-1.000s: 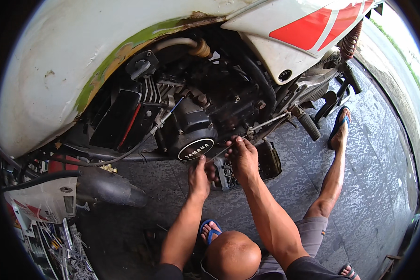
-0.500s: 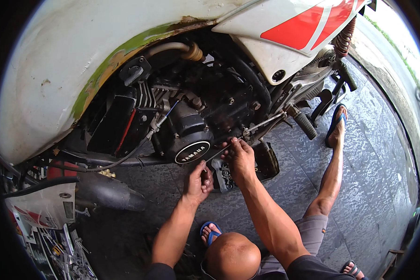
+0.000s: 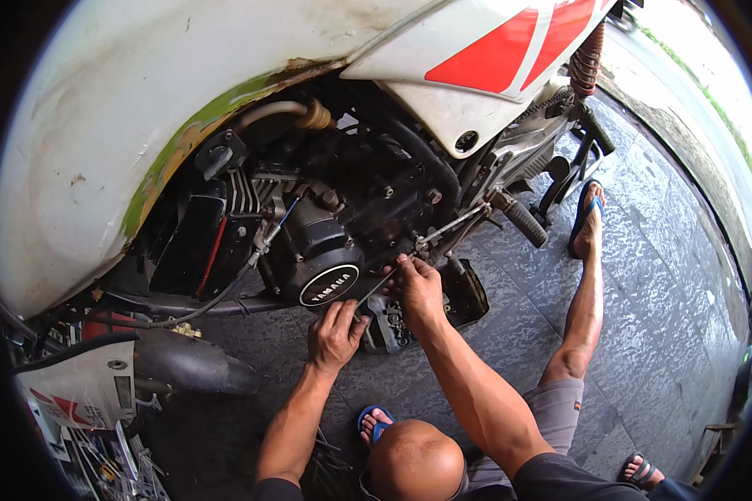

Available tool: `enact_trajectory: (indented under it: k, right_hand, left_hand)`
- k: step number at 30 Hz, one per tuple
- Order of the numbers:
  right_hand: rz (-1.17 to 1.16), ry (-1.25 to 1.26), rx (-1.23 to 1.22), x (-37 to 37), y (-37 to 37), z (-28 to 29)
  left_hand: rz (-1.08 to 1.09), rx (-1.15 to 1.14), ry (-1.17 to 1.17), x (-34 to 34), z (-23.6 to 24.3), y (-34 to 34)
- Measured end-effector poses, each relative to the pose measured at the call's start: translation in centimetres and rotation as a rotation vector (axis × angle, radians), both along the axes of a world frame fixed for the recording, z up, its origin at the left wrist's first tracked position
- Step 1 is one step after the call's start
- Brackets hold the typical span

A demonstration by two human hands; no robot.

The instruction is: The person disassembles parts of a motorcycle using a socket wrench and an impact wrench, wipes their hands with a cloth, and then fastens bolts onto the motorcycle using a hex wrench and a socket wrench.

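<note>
Both left hand (image 3: 336, 336) and right hand (image 3: 418, 292), fingers closed, pinch one rod (image 3: 377, 290) by engine (image 3: 363, 215) lower edge (round cover (image 3: 329, 285) on, rod work seemingly unfinished).

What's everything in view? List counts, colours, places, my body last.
Motorcycle: 1, white and red, top.
Engine: 1, black, centre.
Spring: 1, red, upper right.
Footrests: 2, black, right.
Tray: 1, dark, beneath engine.
Thin rod: 1, grey, centre.
Tire: 1, black, left.
Tools: several, mostly silver, lower left.
Floor: 1, grey, underneath.
Someone else's foot: 1, dark sandal, lower right.
Your flip-flops: 2, blue, bottom centre and right.
Legs: 2, grey shorts, bottom and right.
Left hand: 1, bare, rod's lower end.
Right hand: 1, bare, rod's upper end.
</note>
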State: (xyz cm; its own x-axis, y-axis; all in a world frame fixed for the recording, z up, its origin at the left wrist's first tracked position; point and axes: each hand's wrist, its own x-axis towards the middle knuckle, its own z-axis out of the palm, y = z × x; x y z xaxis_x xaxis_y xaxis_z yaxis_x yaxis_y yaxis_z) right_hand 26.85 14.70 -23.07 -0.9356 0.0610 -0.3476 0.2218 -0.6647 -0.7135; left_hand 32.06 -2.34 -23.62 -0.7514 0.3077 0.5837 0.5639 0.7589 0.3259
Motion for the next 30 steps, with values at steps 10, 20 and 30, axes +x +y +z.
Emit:
enact_trajectory:
  k: [10, 20, 30]
  right_hand:
    - [-0.020, 0.006, 0.012, -0.1, 0.0, 0.2]
    - [-0.047, 0.025, -0.025, -0.1, -0.1, 0.1]
    - [-0.047, 0.000, -0.082, -0.1, 0.8, -0.1]
  left_hand:
    - [0.144, 0.348, -0.253, -0.7, -1.1, 0.7]
    - [0.109, 1.791, -1.476, -0.9, 0.4, 1.6]
    - [0.208, 0.242, -0.081, -0.1, -0.6, 1.5]
